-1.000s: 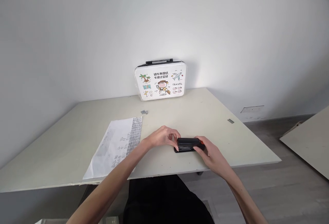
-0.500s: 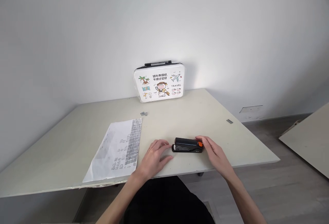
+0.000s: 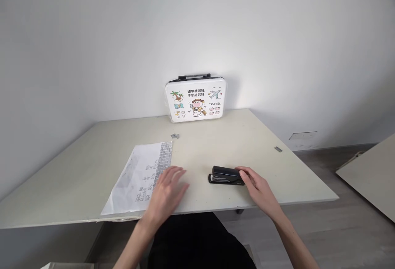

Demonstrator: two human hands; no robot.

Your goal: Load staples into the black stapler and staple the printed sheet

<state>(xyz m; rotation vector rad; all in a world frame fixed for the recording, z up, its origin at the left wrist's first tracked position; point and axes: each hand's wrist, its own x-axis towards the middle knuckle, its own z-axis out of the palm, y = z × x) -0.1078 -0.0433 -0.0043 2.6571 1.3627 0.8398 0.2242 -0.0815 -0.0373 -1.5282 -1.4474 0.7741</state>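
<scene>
A black stapler (image 3: 226,176) lies on the table near its front edge, its front end pointing left. My right hand (image 3: 254,184) grips the stapler's rear end, with the thumb and fingers around it; the orange part there is now covered. My left hand (image 3: 168,188) has its fingers apart and holds nothing. It hovers over or rests at the right edge of a printed paper sheet (image 3: 128,182); whether it touches the sheet I cannot tell.
A white case (image 3: 197,100) with cartoon pictures leans against the wall at the back of the table (image 3: 212,145). Small grey staple strips (image 3: 175,136) lie behind the paper, and another staple strip (image 3: 278,149) is near the right edge.
My left hand has moved left, away from the stapler's front end to the paper's right edge. My right hand has stayed at the stapler, its thumb now over the orange part.
</scene>
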